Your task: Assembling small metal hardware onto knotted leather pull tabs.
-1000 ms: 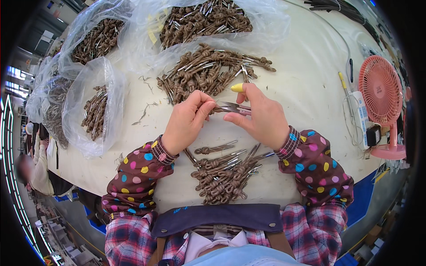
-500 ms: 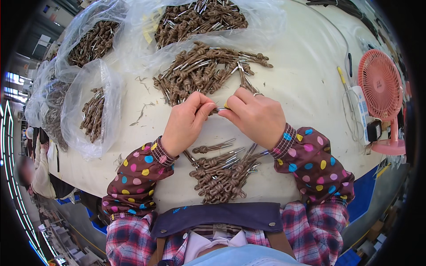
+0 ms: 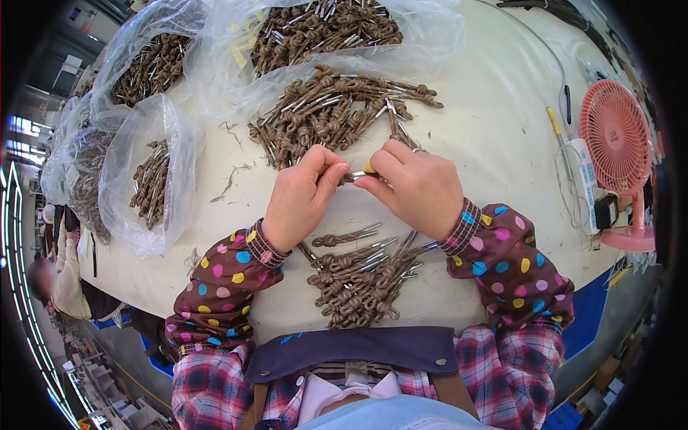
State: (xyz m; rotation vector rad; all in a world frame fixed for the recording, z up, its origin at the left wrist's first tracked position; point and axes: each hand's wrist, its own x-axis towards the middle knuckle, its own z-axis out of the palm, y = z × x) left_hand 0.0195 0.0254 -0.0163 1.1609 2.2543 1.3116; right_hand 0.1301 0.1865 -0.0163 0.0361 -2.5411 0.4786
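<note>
My left hand (image 3: 304, 192) pinches a brown knotted cord (image 3: 347, 179) between thumb and forefinger, and most of that cord is hidden by the fingers. Across from it, my right hand (image 3: 421, 192) is closed at the cord's silvery metal end. A small yellow piece shows at the right fingertips; its kind is unclear. Just beyond both hands lies a heap of similar brown knotted cords (image 3: 315, 115) with metal tips. Nearer my body, a smaller pile of knotted cords (image 3: 355, 287) fans out on the pale tabletop (image 3: 236, 154).
Clear plastic bags of cords stand at the far left: one bag (image 3: 183, 179) and a larger bag (image 3: 430, 29) behind the heap. At right are a pink fan (image 3: 613, 136), a white power strip (image 3: 586, 175) and a yellow-handled tool (image 3: 553, 120). Someone else (image 3: 68, 279) is at far left.
Both hands stay pinched at the same cord, with only a slight shift of the fingers. More of the yellow piece and metal end shows between them.
</note>
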